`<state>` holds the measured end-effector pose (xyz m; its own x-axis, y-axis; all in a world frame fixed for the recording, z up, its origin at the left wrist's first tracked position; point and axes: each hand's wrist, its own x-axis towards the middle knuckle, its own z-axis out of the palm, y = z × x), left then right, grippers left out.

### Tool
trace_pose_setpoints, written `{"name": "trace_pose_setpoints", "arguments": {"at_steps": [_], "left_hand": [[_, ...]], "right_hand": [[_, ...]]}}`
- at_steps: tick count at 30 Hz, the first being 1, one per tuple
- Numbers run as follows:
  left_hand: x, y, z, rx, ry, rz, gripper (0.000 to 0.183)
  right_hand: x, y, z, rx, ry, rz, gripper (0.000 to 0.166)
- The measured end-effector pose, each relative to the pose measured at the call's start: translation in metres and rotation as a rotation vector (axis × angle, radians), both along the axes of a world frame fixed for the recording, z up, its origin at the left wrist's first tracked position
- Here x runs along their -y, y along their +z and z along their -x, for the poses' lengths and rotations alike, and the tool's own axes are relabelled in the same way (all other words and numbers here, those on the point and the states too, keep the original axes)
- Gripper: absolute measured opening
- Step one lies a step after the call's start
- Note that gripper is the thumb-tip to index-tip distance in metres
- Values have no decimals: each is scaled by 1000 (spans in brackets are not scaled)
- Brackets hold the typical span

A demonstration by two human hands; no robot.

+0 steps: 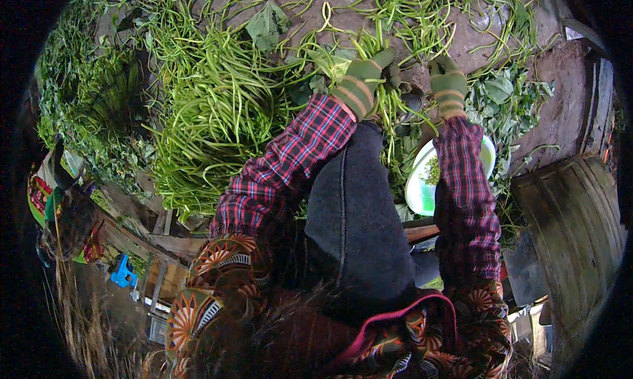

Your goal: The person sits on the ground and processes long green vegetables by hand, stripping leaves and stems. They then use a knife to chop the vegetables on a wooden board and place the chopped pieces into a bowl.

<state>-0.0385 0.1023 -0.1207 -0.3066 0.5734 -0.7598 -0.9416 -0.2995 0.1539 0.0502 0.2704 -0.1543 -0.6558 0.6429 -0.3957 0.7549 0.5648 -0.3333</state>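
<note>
My left hand [363, 79] wears a green glove with orange stripes and is closed around a bunch of green leaf stalks [370, 43]. Stalk ends hang below the palm. To its right is my right hand [449, 87], gloved the same way, with its fingers bent. A thin pale stalk [451, 36] passes by those fingertips; whether they pinch it is unclear. A large heap of long green stalks [212, 107] lies left of my left forearm. Cut leaves [499, 89] are piled beside my right hand. Under my right forearm stands a white and green basin [418, 193] with green bits inside.
Loose stalks [415, 13] are strewn across the brown work surface [554, 102]. More greens [94, 87] are heaped at far left, near another person [69, 220]. A curved, weathered panel [573, 220] stands at right. A blue plastic object [123, 272] is lower left.
</note>
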Motion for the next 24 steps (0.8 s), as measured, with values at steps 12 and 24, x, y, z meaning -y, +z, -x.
{"name": "trace_pose_setpoints", "arguments": {"at_steps": [12, 24], "left_hand": [[-9, 16, 0, -177, -220, 24, 21], [-9, 8, -7, -104, -237, 62, 21]], "right_hand": [[-9, -38, 29, -168, -860, 574, 30], [68, 79, -1, -569, -344, 609, 15]]}}
